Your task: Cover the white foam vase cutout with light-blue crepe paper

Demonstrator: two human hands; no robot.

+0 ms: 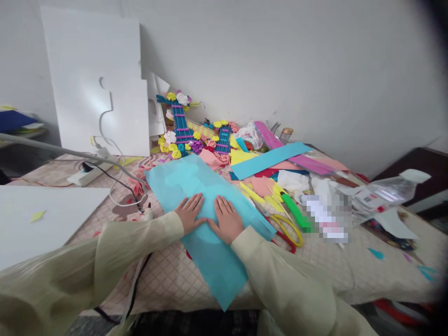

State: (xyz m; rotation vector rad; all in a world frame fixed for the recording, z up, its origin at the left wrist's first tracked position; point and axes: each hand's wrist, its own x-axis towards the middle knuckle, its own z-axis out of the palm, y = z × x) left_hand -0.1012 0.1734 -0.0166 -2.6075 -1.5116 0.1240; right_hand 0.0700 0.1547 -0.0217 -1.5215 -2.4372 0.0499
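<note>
A long light-blue sheet of foam paper [196, 186] lies across the table, its near end hanging over the front edge. My left hand [190, 212] and my right hand [227, 218] rest side by side on its middle, palms down, fingers stretched flat and pressing the sheet. Neither hand holds anything. Pale yellow sleeves cover both arms. Just right of my right hand lie scissors with yellow handles [289, 228] and a green-handled tool [296, 212].
Coloured paper scraps, a blue strip [269, 159] and paper-flower ladders [180, 123] pile at the back. White foam boards [101, 84] lean on the wall. A power strip [89, 173] with cables lies left, a white board [45, 217] nearer. A plastic bottle [388, 191] lies right.
</note>
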